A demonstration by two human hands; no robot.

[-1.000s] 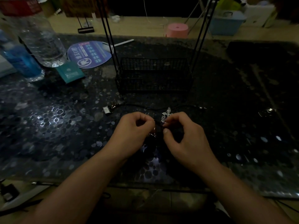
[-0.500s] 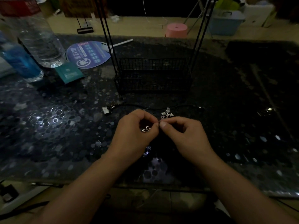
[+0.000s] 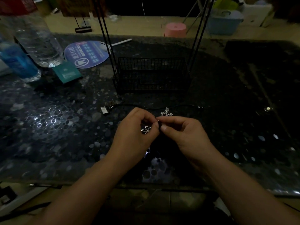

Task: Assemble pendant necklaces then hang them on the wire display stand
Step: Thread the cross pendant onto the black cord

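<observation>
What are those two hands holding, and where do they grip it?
The left hand pinches a silver flower pendant near its top loop. The right hand pinches something tiny at its fingertips, too dark to identify.

Dim home craft corner: pebble-patterned glass surface (image 3: 48, 127), water bottles (image 3: 37, 44), promotional fan (image 3: 87, 54), pink stool (image 3: 175, 30) and blue storage bin (image 3: 224, 25) on tan floor.

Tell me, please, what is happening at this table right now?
A person is putting together a pendant necklace over a dark table. The left hand pinches a silver flower pendant, while the right hand pinches a thin cord end against it, seemingly to thread it. A silver cross pendant lies just beyond the hands, near a black cord. The wire display stand behind appears to hold no necklace.
</observation>
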